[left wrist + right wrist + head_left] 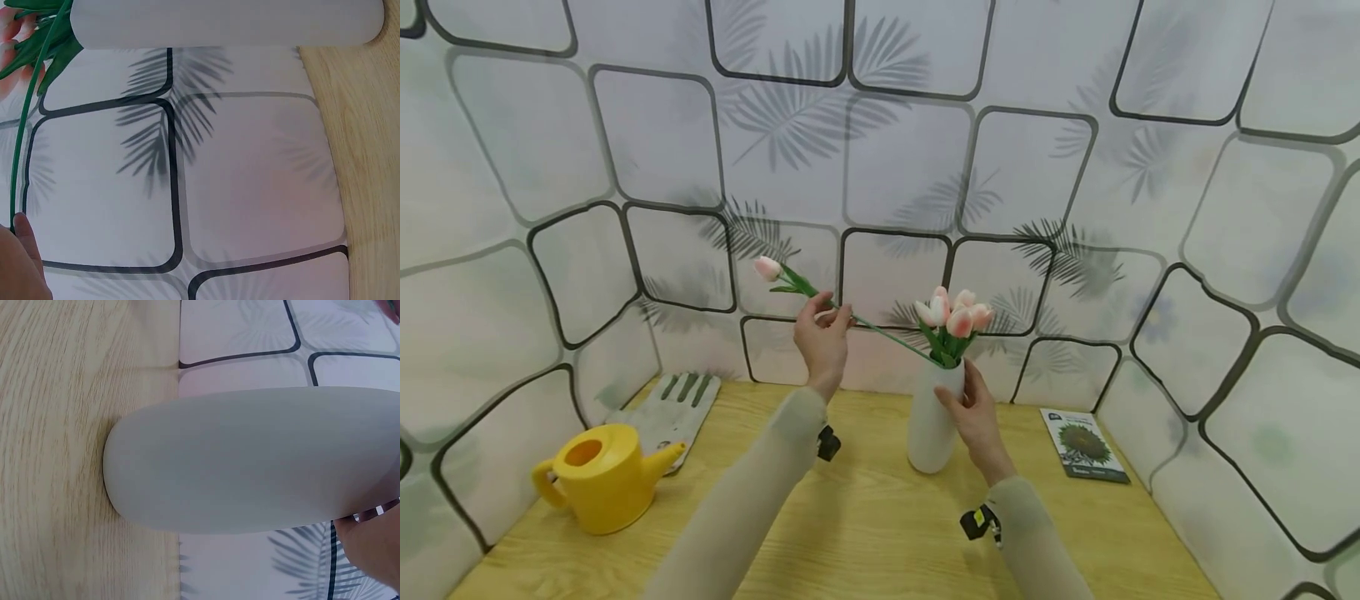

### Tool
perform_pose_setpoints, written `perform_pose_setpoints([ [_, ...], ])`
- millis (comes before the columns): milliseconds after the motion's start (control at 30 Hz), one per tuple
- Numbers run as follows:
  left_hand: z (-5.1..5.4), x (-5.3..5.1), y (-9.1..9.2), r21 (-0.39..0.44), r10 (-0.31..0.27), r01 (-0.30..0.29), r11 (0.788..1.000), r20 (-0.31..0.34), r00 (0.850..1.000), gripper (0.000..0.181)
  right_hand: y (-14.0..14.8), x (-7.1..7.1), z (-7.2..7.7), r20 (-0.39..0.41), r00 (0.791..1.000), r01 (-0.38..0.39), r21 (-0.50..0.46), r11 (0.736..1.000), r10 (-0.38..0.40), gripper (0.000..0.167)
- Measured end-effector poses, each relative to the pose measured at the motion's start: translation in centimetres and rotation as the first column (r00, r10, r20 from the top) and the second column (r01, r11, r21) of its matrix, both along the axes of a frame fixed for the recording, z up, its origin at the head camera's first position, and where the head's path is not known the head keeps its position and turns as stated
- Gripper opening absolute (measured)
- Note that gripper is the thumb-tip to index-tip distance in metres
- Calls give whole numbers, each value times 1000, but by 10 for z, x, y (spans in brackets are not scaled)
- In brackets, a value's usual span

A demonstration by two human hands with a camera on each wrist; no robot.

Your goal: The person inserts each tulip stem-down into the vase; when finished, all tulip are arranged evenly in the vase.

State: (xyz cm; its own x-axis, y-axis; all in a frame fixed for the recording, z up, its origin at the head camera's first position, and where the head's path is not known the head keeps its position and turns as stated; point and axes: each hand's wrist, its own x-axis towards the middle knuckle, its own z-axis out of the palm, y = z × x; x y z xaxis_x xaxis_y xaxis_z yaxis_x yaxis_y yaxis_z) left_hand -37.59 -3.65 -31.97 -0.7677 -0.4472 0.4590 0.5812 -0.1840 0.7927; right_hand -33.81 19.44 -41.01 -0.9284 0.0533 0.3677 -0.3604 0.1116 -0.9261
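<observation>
A single pink-and-white tulip (768, 268) slants out to the left, its green stem (891, 337) reaching down to the mouth of a white vase (931, 429). My left hand (823, 346) pinches that stem below the leaves; in the left wrist view the stem (30, 106) crosses past the thumb. Several more tulips (958, 321) stand bunched in the vase. With thumb and fingers, my right hand (976, 412) grips the vase's upper right side. The vase (250, 459) stands upright on the wooden table, and its lower part fills the right wrist view.
A yellow watering can (606, 479) stands at the left, its spout toward the middle. Behind it lies a pair of grey gardening gloves (681, 408). A seed packet with a sunflower picture (1086, 446) lies at the right. Patterned cloth walls (910, 167) enclose the table's back and sides.
</observation>
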Motion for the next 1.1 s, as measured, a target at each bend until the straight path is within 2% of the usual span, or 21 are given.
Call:
perform_pose_setpoints([
  [200,7,-2,3,-86,47,-52,995,-62,997,31,-1,1,1,7,1000,7,0,1000,-7,73],
  [333,11,-1,6,-163,67,-85,983,-114,991,30,-2,2,2,12,1000,4,2,1000,-4,74],
  [500,20,4,12,-251,77,-139,958,-242,967,30,-3,3,3,14,1000,12,2,1000,-12,74],
  [600,25,6,16,-285,80,-166,944,-289,954,31,-3,3,3,13,1000,15,4,1000,-15,73],
  [700,27,7,20,-305,83,-173,937,-287,954,31,-3,3,3,17,1000,14,8,1000,-14,74],
  [967,34,5,28,-320,37,-138,938,-302,953,30,-3,5,5,26,1000,-3,8,1000,3,74],
  [1100,35,7,34,-355,-16,-86,931,-277,961,29,-1,2,2,17,1000,3,7,1000,-3,73],
])
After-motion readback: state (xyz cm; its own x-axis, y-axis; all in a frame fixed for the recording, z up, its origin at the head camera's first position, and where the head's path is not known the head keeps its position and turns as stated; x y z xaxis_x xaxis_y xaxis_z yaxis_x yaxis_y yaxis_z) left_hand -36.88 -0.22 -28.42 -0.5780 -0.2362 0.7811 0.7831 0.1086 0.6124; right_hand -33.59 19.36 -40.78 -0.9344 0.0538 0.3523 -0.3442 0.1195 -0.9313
